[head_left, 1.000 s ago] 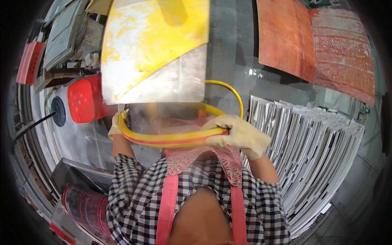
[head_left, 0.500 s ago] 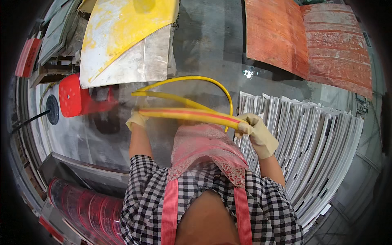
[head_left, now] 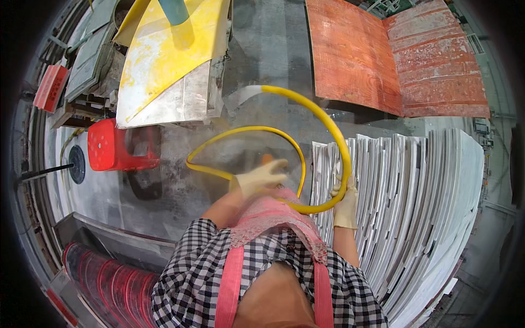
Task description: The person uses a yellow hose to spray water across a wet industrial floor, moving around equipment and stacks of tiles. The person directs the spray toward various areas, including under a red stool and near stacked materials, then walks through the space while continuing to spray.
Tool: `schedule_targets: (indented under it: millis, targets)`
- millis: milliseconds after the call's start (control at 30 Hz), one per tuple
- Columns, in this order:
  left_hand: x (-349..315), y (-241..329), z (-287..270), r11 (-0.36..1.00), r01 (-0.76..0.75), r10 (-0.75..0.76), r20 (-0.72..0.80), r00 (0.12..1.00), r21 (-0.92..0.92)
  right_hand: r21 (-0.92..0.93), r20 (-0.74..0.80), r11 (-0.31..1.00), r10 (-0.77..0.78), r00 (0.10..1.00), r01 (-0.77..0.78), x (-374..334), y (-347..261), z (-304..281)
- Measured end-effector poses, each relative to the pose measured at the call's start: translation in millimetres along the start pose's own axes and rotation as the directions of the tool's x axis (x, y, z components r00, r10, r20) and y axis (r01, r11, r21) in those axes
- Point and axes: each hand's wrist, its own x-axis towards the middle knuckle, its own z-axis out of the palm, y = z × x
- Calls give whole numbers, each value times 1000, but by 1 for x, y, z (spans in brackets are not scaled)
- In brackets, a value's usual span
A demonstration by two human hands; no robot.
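Left of the stacked panels (head_left: 415, 218), the left hand (head_left: 263, 177), fingers parted, has released the yellow hose (head_left: 345, 157), leaving the right hand (head_left: 345, 206) clasping it alone, its loop arcing past the panels' left end.

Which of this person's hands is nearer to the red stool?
The left. The left hand is right of the red stool, apart from it, near the pink apron; the right hand is farther right, holding the yellow hose.

yellow hose (head_left: 334, 130), wide curve raised, lower loop to its left, whitish blur (head_left: 249, 94) at far end
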Motion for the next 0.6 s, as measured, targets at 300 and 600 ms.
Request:
schedule_targets:
  millis: [300, 600]
  targets:
    - [69, 30, 66, 918, -150, 128, 84, 988, 368, 242, 83, 961, 116, 990, -133, 102, -17, 76]
    - [105, 102, 5, 732, 263, -20, -367, 930, 629, 45, 337, 965, 227, 914, -257, 250, -60, 173]
